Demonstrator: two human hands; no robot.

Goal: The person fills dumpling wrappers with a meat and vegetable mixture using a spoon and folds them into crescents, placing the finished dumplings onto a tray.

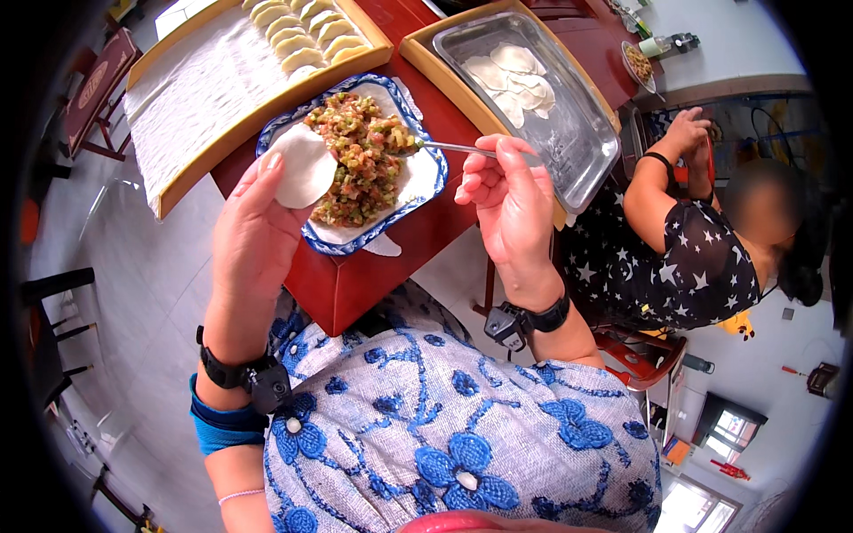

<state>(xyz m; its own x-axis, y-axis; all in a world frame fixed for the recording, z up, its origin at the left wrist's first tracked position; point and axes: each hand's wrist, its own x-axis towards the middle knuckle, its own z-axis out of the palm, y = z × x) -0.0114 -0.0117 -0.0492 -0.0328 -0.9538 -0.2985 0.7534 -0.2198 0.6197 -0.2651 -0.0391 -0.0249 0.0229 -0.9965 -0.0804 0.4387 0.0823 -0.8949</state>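
Note:
A round white dumpling wrapper (pixel 306 169) lies across the fingers of my left hand (pixel 258 222), its thumb pressed on the edge. My right hand (pixel 514 200) pinches the handle of a metal spoon (pixel 462 148). The spoon's bowl end is in the chopped meat and vegetable filling (pixel 364 160), which is heaped in a blue-and-white rectangular dish (pixel 418 206). That dish stands at the corner of a red table (pixel 342 282). The wrapper hangs over the dish's left side and hides part of the filling.
A cloth-lined wooden tray (pixel 191 133) with rows of folded dumplings (pixel 306 35) sits at the far left. To the right, a metal tray (pixel 569 147) in a wooden one holds several wrappers (pixel 515 78). Another person (pixel 684 258) sits at the right, beside the table.

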